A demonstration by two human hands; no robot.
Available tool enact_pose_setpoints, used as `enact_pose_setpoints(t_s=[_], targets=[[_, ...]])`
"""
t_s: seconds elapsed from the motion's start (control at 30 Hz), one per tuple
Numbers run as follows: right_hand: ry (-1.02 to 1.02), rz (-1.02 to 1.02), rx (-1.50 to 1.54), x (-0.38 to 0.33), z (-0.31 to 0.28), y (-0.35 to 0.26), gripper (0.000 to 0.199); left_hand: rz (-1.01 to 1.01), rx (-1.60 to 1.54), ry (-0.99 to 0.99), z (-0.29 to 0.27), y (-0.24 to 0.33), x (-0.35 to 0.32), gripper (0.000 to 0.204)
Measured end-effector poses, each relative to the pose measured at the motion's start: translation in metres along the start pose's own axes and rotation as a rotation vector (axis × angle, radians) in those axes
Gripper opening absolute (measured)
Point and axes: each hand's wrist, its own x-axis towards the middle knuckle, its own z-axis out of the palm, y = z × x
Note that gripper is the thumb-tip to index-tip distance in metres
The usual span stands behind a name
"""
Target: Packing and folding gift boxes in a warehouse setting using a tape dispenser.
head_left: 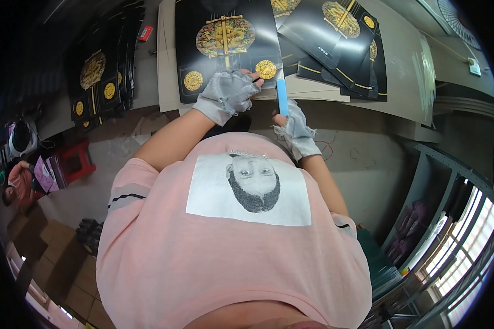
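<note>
A black printed sheet [236, 64] with a round coloured emblem and two gold discs lies at the near edge of the table. My left hand [228, 94], in a worn grey fingerless glove, rests over its lower edge between the discs. The fingers are curled together, with bare tips beside the right-hand gold disc; whatever lies between them is hidden. Just right of that sheet's corner, my right hand [295, 129], gloved the same way, is closed around a light-blue utility knife [282, 97]. The knife points away from me, its tip at the sheet's right edge.
More black printed sheets [335, 46] lie overlapped at the right on pale board [406, 71]. At the left stands another black stack [96, 77], with a small red box [145, 33] near it. A red stool [77, 160] and a person [21, 186] are farther left. Metal shelving [444, 164] stands right.
</note>
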Motion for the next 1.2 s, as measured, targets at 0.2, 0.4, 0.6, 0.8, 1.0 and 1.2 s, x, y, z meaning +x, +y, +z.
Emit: enact_pose_setpoints(t_s=[0.2, 0.4, 0.6, 0.8, 1.0, 1.2], targets=[[-0.029, 0.245, 0.093, 0.014, 0.011, 0.001, 0.03, 0.001, -0.036, -0.029, 0.002, 0.006, 0.007, 0.039], [-0.104, 0.336, 0.145, 0.019, 0.008, -0.006, 0.025, -0.022, -0.037, -0.072, 0.003, 0.006, 0.008, 0.036], [-0.062, 0.361, 0.0, 0.021, -0.009, -0.01, 0.026, -0.38, 0.172, 0.335, -0.022, -0.023, -0.006, 0.059], [-0.08, 0.415, 0.196, 0.035, -0.038, -0.017, 0.034, -1.163, -1.386, 0.083, 0.029, -0.124, -0.072, 0.052], [-0.199, 0.277, 0.315, 0.04, 0.001, -0.016, 0.035, -1.158, -1.892, 0.216, 0.026, -0.066, -0.052, 0.032], [-0.278, 0.369, 0.329, 0.04, 0.046, -0.032, 0.031, -1.31, -2.048, 0.228, 0.029, -0.045, -0.034, 0.032]])
